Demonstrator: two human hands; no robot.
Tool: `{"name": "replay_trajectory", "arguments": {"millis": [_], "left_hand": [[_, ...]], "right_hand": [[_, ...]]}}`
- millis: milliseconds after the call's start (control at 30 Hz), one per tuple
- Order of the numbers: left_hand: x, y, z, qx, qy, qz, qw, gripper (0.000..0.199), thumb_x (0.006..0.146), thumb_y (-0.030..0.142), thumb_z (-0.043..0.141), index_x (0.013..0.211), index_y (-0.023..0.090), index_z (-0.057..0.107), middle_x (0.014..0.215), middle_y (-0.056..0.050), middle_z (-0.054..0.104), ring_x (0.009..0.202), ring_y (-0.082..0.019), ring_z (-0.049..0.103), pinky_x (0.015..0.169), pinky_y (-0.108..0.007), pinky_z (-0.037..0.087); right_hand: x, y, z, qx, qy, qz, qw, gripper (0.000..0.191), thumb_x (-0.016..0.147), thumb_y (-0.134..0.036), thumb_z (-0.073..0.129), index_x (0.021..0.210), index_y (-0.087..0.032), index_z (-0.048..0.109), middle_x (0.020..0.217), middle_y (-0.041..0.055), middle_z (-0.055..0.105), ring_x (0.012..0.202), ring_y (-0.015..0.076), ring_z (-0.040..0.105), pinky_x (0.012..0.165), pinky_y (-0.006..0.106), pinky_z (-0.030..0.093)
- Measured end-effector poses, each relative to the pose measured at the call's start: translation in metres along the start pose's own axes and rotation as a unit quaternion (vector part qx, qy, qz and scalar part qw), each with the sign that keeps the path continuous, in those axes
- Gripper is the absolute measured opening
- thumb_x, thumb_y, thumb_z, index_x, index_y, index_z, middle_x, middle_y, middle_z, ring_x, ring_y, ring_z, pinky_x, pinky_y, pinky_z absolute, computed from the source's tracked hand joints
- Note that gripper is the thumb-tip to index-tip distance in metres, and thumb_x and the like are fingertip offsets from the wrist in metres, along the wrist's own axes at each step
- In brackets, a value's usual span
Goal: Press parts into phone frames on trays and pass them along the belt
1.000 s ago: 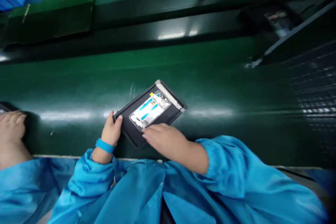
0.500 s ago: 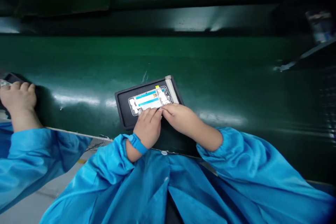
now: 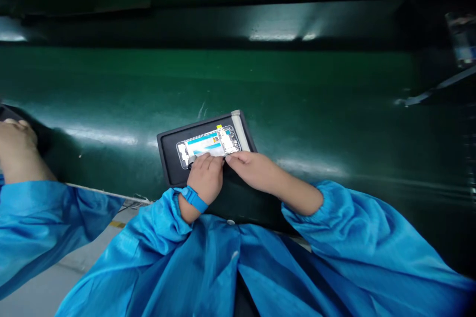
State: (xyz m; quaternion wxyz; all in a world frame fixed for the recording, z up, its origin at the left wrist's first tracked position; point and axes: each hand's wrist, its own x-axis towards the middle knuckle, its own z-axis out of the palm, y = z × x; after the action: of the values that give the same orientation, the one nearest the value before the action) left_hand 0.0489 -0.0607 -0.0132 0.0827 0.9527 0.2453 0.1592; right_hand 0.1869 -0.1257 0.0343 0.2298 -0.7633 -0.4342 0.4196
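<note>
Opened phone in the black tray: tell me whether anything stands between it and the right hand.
Nothing visible does. The right hand is at the near edge of the opened phone; the left hand is beside it, not between.

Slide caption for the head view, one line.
Left hand and right hand close together at the near edge of an opened phone in a black tray on a green worktop.
</note>
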Motion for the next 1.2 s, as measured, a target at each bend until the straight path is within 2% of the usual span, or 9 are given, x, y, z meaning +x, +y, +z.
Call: {"name": "replay_trajectory", "arguments": {"millis": [100,200,333,400,567,733,867,933,1200], "left_hand": [[0.005,0.002,-0.001,0.003,0.014,0.009,1.0,0.022,0.085,0.02,0.038,0.094,0.015,0.058,0.076,-0.006,0.061,0.081,-0.018,0.057,0.075,-0.032,0.046],[0.009,0.003,-0.002,0.015,0.031,0.017,0.999,0.021,0.084,0.02,0.04,0.094,0.016,0.058,0.07,-0.005,0.058,0.073,-0.017,0.056,0.07,-0.031,0.044],[0.012,0.005,-0.001,0.03,0.033,0.031,0.999,0.019,0.083,0.019,0.041,0.085,0.016,0.06,0.065,-0.004,0.057,0.069,-0.018,0.054,0.066,-0.031,0.043],[0.014,0.006,0.001,0.039,0.032,0.03,0.998,0.019,0.083,0.019,0.042,0.082,0.016,0.06,0.066,-0.005,0.058,0.072,-0.018,0.055,0.068,-0.032,0.043],[0.017,0.011,0.006,0.041,0.002,-0.013,0.999,0.016,0.08,0.018,0.046,0.083,0.016,0.062,0.082,-0.007,0.063,0.094,-0.025,0.054,0.082,-0.039,0.041],[0.021,0.011,0.008,0.033,-0.037,-0.029,0.998,0.018,0.08,0.018,0.045,0.085,0.017,0.062,0.083,-0.008,0.065,0.098,-0.027,0.053,0.083,-0.042,0.038],[0.023,0.008,0.006,0.055,-0.02,-0.006,0.998,0.016,0.08,0.018,0.047,0.082,0.018,0.062,0.08,-0.006,0.066,0.094,-0.024,0.054,0.081,-0.038,0.037],[0.024,0.008,0.005,0.059,-0.014,-0.001,0.998,0.015,0.08,0.018,0.047,0.081,0.018,0.062,0.079,-0.005,0.066,0.093,-0.024,0.055,0.08,-0.037,0.037],[0.026,0.01,0.003,0.059,-0.042,-0.003,0.997,0.016,0.08,0.018,0.047,0.082,0.019,0.062,0.079,-0.004,0.066,0.096,-0.024,0.054,0.081,-0.038,0.034]], "right_hand": [[0.006,0.001,-0.002,0.112,-0.012,0.105,0.988,0.027,0.081,-0.038,0.043,0.071,-0.022,0.062,0.074,0.0008,0.066,0.063,0.0149,0.058,0.054,0.024,0.042],[0.013,0.003,-0.001,0.195,-0.036,0.196,0.96,0.024,0.077,-0.039,0.047,0.069,-0.02,0.059,0.07,0.0017,0.064,0.042,0.0103,0.047,0.037,0.022,0.034],[0.016,0.01,0.004,0.279,-0.052,0.226,0.932,0.02,0.073,-0.037,0.052,0.069,-0.018,0.057,0.068,0.0025,0.061,0.036,0.0078,0.041,0.029,0.02,0.027],[0.015,0.014,0.005,0.316,-0.009,0.222,0.922,0.021,0.073,-0.038,0.052,0.07,-0.017,0.056,0.069,0.0025,0.061,0.039,0.0081,0.043,0.029,0.019,0.029],[0.014,0.022,-0.002,0.433,0.204,0.151,0.865,0.029,0.075,-0.041,0.051,0.094,-0.019,0.053,0.072,-0.0008,0.059,0.049,0.0081,0.05,0.041,0.018,0.04],[0.018,0.03,0.005,0.322,0.394,0.016,0.861,0.034,0.085,-0.046,0.036,0.106,-0.021,0.049,0.081,0.0015,0.063,0.069,0.0112,0.059,0.065,0.025,0.048],[0.023,0.042,0.026,0.258,0.435,-0.138,0.852,0.025,0.088,-0.039,0.037,0.105,-0.023,0.046,0.088,0.0028,0.065,0.068,0.0132,0.061,0.067,0.033,0.049],[0.025,0.047,0.033,0.22,0.444,-0.187,0.849,0.021,0.088,-0.033,0.039,0.106,-0.024,0.045,0.089,0.0027,0.065,0.072,0.0143,0.061,0.07,0.035,0.049],[0.025,0.048,0.03,0.128,0.462,-0.24,0.844,0.02,0.089,-0.023,0.038,0.108,-0.024,0.043,0.085,0.0025,0.065,0.079,0.0154,0.062,0.073,0.036,0.049]]}}
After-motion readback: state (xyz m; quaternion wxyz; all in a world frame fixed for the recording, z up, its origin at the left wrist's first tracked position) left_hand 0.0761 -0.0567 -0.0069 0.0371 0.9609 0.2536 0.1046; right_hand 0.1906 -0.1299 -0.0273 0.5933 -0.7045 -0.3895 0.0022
